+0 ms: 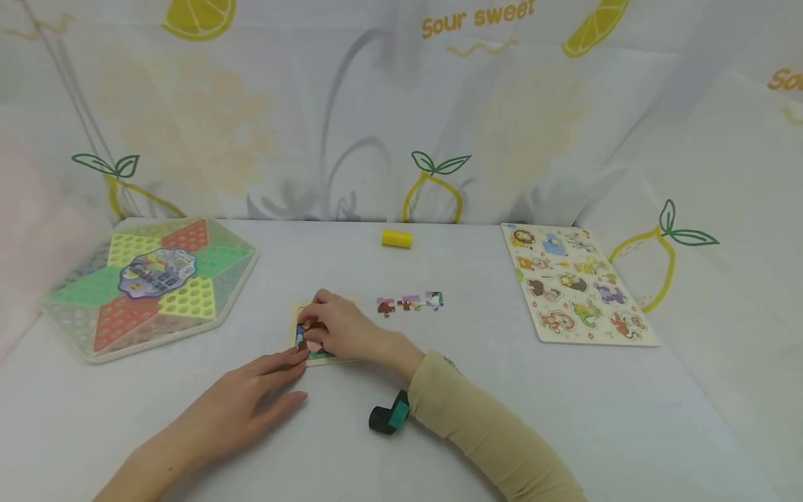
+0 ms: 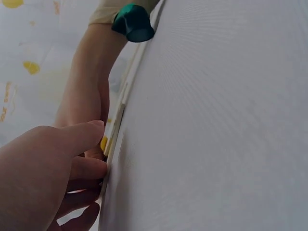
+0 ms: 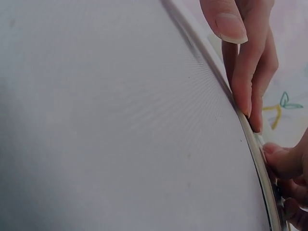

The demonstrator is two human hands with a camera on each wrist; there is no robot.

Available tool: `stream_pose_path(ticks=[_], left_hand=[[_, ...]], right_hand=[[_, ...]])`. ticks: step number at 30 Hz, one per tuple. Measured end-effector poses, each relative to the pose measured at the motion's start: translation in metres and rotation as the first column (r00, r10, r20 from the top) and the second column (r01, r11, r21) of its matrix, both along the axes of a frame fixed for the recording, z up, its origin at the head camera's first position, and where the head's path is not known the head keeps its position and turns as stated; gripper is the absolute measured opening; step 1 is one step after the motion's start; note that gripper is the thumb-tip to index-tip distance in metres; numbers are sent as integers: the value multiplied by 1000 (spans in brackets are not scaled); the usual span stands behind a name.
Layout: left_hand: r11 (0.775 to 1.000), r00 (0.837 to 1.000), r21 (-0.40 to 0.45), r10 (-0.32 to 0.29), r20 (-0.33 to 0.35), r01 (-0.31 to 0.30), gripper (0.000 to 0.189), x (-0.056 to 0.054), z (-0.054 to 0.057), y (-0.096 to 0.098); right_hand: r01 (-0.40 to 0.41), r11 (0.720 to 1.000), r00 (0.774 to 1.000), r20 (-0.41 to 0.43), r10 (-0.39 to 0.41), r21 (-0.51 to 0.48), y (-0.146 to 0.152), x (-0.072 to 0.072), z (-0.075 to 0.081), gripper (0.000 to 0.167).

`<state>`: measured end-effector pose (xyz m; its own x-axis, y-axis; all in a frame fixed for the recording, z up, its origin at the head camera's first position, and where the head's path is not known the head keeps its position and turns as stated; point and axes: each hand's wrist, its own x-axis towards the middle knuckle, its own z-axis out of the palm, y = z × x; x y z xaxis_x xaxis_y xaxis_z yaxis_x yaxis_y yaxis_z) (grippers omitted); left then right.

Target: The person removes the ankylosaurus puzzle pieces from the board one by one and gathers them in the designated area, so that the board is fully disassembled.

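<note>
Hours were read on a clock face laid over the head view, with twelve at the far side. A pale backdrop (image 1: 301, 104), printed with lemons and the orange words "Sour sweet", hung across twelve o'clock. Before it spread the white tabletop (image 1: 477, 307). At nine o'clock lay a roughly hexagonal game board (image 1: 157, 272) with red, green and yellow triangles of round holes and a purple central label. A beige sleeve (image 1: 495, 432) covered the right forearm, reaching in from five o'clock. At three o'clock lay an animal board (image 1: 583, 335), bearing colourful cartoon figures in rows.

The left hand (image 1: 247, 390), near eight o'clock, was released, its fingers extended and the tips touching the near left corner of the puzzle board. The right hand (image 1: 341, 328) arched over that board, fingers bent onto its surface; whether they grasped a piece could not be told. The puzzle board (image 1: 327, 361) itself, pale-framed with a partly hidden picture, lay flat between seven and eight o'clock. A black and teal device (image 1: 390, 413) sat at six, beside the cuff. A yellow cylinder (image 1: 397, 239) lay on its side near the hub. Small jigsaw pieces (image 1: 385, 305) formed a row just toward six.
</note>
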<state>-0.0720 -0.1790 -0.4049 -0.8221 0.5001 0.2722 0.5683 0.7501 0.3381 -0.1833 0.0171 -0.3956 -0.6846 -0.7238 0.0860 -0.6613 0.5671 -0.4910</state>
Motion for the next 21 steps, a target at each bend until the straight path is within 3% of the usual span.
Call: stream_pose_path(ticks=[21], left_hand=[[1000,1000,20,7,9,-7,41,-1,1,1]], right_hand=[[15,1000,1000,18,-15,-3,-3,0,-5,21]])
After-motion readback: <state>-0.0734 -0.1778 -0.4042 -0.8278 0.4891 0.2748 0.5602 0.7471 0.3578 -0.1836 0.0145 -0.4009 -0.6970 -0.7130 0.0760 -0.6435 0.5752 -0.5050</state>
